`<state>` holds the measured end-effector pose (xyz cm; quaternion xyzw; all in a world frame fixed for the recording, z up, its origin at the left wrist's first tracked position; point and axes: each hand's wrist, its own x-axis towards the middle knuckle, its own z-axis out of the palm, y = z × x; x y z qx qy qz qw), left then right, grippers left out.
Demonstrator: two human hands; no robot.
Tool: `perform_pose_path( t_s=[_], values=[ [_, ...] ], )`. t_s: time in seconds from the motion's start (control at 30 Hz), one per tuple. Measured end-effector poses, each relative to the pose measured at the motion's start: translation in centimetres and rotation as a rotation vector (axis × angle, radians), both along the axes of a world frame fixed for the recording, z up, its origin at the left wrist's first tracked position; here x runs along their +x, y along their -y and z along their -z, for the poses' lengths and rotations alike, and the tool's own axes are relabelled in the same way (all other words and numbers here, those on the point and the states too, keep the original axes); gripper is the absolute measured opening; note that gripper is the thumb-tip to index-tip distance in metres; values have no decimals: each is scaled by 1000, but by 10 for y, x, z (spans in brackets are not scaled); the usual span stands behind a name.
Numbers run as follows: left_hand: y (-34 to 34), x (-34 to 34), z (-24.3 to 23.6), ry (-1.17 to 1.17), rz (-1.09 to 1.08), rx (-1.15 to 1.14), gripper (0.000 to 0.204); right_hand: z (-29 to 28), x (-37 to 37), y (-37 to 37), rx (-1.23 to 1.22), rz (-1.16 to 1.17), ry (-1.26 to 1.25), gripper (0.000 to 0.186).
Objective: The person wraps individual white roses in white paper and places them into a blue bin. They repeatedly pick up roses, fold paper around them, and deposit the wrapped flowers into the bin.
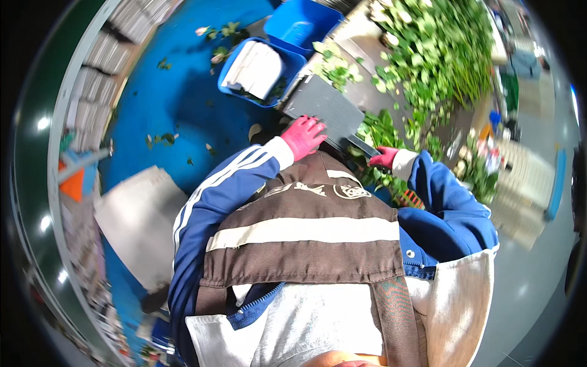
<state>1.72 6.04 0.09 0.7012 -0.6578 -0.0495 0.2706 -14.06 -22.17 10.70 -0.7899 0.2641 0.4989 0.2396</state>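
While both hands work at the table [367,92], the left hand [302,136], in a pink glove, lies flat w/ fingers spread on the near corner of a dark ribbed tray [324,110]; its grip is open, pressing down, nothing enclosed. Right hand [384,158], also pink-gloved, sits at the tray's near right edge, fingers curled among green stems [382,131]. Cannot tell whether that grip has closed on a stem or on the tray edge; leaves hide the fingertips.

Tray position: tilted across the table edge, between a blue bin [260,70] holding white stacked sheets on the left and a large heap of greenery w/ pale buds [434,55] on the right. A second blue bin [302,24] stands just behind the first. Loose leaves lie scattered on the blue floor [177,98].

Risk assessment (judgement only):
- Tray overhangs the table edge. If the flat left hand lifts off, it could tip toward the floor.
- Right hand's fingers are obscured by leaves, so a stem could be crushed or a finger pinched under the tray edge.
- Leaf litter underfoot is a slip hazard.
- Apron front blocks the view of the table's near edge, so checks there are limited.
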Motion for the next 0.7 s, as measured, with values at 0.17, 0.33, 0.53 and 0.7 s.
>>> perform_pose_path(
  t_s=[0.17, 0.33, 0.53, 0.7],
  values=[
    [9, 12, 4, 20, 138, 64, 57, 13, -42, -48, -97, 38, 248, 63],
    [83, 51, -24, 24, 384, -30, 38, 3, -56, -69, -95, 221, 339, 53],
    [232, 84, 35, -205, 454, 596, 54, -30, -96, -15, -72, 285, 471, 69],
    [223, 72, -11, -690, 503, 696, 44, -69, -87, 41, -402, 147, 713, 74]
  ],
)
